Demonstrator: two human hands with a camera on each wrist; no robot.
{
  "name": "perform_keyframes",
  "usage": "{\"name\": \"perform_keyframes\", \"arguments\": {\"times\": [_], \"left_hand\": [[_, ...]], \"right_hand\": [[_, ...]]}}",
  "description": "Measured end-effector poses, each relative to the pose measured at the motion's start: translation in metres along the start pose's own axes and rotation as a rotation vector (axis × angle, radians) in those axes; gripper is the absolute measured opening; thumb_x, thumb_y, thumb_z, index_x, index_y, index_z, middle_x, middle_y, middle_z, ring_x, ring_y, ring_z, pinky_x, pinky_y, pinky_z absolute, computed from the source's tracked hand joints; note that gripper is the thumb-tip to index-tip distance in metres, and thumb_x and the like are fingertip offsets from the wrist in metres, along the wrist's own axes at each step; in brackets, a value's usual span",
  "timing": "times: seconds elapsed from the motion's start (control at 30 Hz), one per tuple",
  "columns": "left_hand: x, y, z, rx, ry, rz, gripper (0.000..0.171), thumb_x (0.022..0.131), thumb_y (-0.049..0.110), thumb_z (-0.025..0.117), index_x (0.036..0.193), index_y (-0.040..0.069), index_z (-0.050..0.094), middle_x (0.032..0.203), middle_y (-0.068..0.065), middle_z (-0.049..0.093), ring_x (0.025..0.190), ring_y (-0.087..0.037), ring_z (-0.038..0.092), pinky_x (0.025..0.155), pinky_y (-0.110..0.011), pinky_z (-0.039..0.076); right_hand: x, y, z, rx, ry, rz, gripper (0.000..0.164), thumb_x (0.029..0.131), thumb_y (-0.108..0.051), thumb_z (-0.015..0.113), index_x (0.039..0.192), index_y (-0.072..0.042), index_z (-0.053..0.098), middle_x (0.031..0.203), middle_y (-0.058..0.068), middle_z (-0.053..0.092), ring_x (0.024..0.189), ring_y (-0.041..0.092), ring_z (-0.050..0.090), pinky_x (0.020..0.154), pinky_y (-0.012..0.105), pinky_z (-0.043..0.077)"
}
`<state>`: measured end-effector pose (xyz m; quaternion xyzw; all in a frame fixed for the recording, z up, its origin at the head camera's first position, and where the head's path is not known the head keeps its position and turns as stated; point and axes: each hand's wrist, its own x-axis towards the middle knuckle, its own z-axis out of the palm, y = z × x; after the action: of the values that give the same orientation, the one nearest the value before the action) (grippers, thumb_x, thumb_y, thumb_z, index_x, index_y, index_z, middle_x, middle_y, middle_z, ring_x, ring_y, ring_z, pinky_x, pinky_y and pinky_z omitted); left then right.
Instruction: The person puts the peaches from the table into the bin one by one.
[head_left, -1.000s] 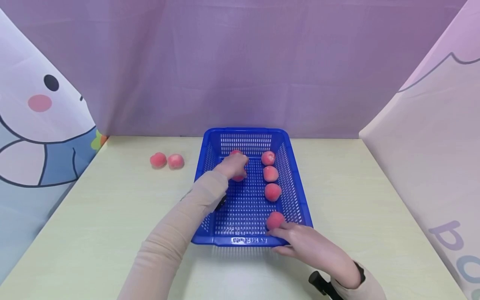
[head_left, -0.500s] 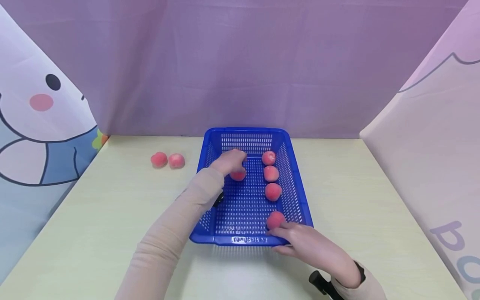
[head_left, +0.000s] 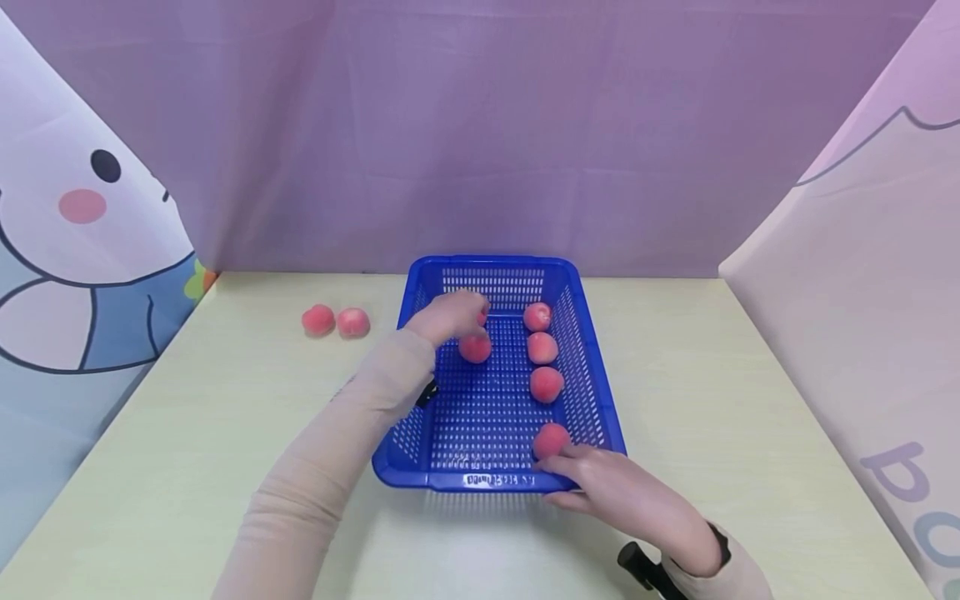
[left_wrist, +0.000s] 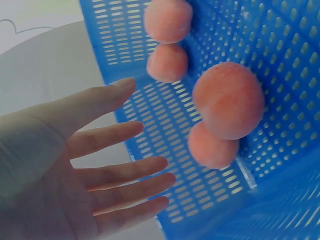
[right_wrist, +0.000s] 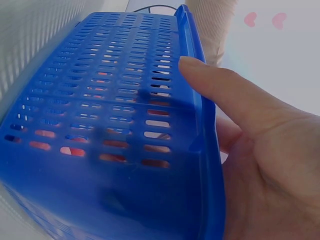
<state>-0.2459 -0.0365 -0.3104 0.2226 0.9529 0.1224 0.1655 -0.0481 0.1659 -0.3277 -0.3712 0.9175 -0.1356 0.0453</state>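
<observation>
A blue plastic basket (head_left: 480, 482) with slotted walls holds two lines of pinkish-red peaches. My left hand (head_left: 448, 317) hovers inside its far left part, just above a peach (head_left: 475, 350); another peach is half hidden behind the fingers. In the left wrist view this hand (left_wrist: 80, 165) has its fingers straight and spread, apart from the nearest peach (left_wrist: 229, 100). My right hand (head_left: 615, 490) grips the basket's near right corner. Its thumb (right_wrist: 215, 82) lies along the outside wall, and its fingers reach over the rim beside the nearest peach (head_left: 551, 440) of the right-hand line.
Two more peaches, one (head_left: 318, 320) and its neighbour (head_left: 353, 322), lie on the pale table (head_left: 675, 375) left of the basket. A purple cloth (head_left: 465, 133) closes off the back, and printed sheets stand at both sides.
My left hand has drawn back to the left and slightly upward, letting go of the peach, which now shows more fully. The right hand stays at the corner.
</observation>
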Motion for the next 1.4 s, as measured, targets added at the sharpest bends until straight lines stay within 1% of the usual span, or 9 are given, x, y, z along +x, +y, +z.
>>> {"name": "perform_keyframes", "arguments": {"times": [0.2, 0.37, 0.5, 0.63, 0.7, 0.83, 1.0, 1.17, 1.4], "left_hand": [[-0.009, 0.001, -0.01, -0.005, 0.008, 0.014, 0.035, 0.078, 0.02, 0.065, 0.109, 0.006, 0.058, 0.102, -0.006, 0.059, 0.091, -0.019, 0.053, 0.08, -0.034, 0.045], [-0.017, 0.003, -0.02, 0.046, 0.022, 0.037, 0.034, 0.079, 0.021, 0.062, 0.109, 0.006, 0.058, 0.102, -0.007, 0.059, 0.095, -0.02, 0.052, 0.082, -0.036, 0.044], [-0.026, 0.003, -0.028, 0.057, 0.024, 0.027, 0.036, 0.082, 0.023, 0.06, 0.114, 0.007, 0.056, 0.109, -0.009, 0.058, 0.099, -0.022, 0.051, 0.086, -0.037, 0.043], [-0.033, -0.002, -0.034, 0.053, 0.041, 0.022, 0.041, 0.082, 0.029, 0.062, 0.115, 0.007, 0.055, 0.112, -0.01, 0.056, 0.103, -0.024, 0.05, 0.089, -0.037, 0.041], [-0.036, -0.007, -0.037, 0.061, 0.056, 0.028, 0.045, 0.081, 0.032, 0.063, 0.116, 0.005, 0.055, 0.115, -0.011, 0.055, 0.106, -0.024, 0.049, 0.091, -0.038, 0.04], [-0.041, -0.017, -0.043, 0.101, 0.081, 0.033, 0.047, 0.08, 0.029, 0.064, 0.117, 0.001, 0.054, 0.118, -0.014, 0.054, 0.11, -0.027, 0.048, 0.093, -0.039, 0.039], [-0.051, -0.031, -0.05, 0.112, 0.088, -0.002, 0.046, 0.08, 0.026, 0.063, 0.117, 0.0, 0.053, 0.119, -0.016, 0.053, 0.11, -0.03, 0.048, 0.09, -0.044, 0.04], [-0.058, -0.05, -0.051, 0.08, 0.117, -0.03, 0.046, 0.081, 0.025, 0.063, 0.117, -0.002, 0.052, 0.119, -0.019, 0.052, 0.11, -0.033, 0.047, 0.091, -0.045, 0.039], [-0.06, -0.081, -0.043, 0.007, 0.179, -0.034, 0.042, 0.082, 0.019, 0.061, 0.116, -0.004, 0.051, 0.118, -0.022, 0.051, 0.113, -0.037, 0.043, 0.095, -0.047, 0.033]], "right_hand": [[0.0, 0.0, 0.0, 0.006, -0.007, 0.001, 0.029, 0.082, -0.027, 0.06, 0.105, -0.008, 0.062, 0.09, 0.0, 0.06, 0.079, 0.014, 0.058, 0.068, 0.028, 0.05], [0.0, 0.0, -0.001, 0.011, -0.012, 0.008, 0.029, 0.082, -0.026, 0.06, 0.105, -0.008, 0.062, 0.091, 0.001, 0.06, 0.08, 0.014, 0.059, 0.069, 0.028, 0.05], [0.0, 0.0, -0.001, 0.011, -0.013, 0.011, 0.029, 0.083, -0.026, 0.059, 0.105, -0.008, 0.062, 0.092, 0.001, 0.06, 0.08, 0.015, 0.058, 0.069, 0.029, 0.05], [0.0, -0.001, -0.001, -0.001, -0.004, 0.005, 0.028, 0.082, -0.025, 0.06, 0.104, -0.008, 0.062, 0.091, 0.0, 0.059, 0.08, 0.015, 0.058, 0.069, 0.029, 0.05], [0.0, -0.002, -0.001, -0.01, 0.003, 0.0, 0.028, 0.082, -0.025, 0.06, 0.104, -0.008, 0.063, 0.091, 0.0, 0.059, 0.08, 0.015, 0.058, 0.069, 0.029, 0.05], [-0.001, -0.002, 0.0, -0.024, 0.018, -0.01, 0.028, 0.082, -0.026, 0.06, 0.104, -0.009, 0.063, 0.092, -0.001, 0.058, 0.08, 0.015, 0.058, 0.07, 0.029, 0.05], [-0.001, -0.003, 0.0, -0.023, 0.026, -0.018, 0.028, 0.082, -0.025, 0.06, 0.104, -0.008, 0.063, 0.091, -0.001, 0.058, 0.08, 0.014, 0.059, 0.069, 0.028, 0.05], [-0.001, -0.003, 0.0, -0.026, 0.029, -0.014, 0.028, 0.082, -0.026, 0.059, 0.105, -0.009, 0.062, 0.091, -0.001, 0.058, 0.08, 0.014, 0.059, 0.069, 0.029, 0.05], [-0.002, -0.004, 0.001, -0.065, 0.061, -0.02, 0.03, 0.084, -0.031, 0.057, 0.103, -0.009, 0.063, 0.089, -0.002, 0.058, 0.079, 0.014, 0.059, 0.067, 0.028, 0.05]]}}
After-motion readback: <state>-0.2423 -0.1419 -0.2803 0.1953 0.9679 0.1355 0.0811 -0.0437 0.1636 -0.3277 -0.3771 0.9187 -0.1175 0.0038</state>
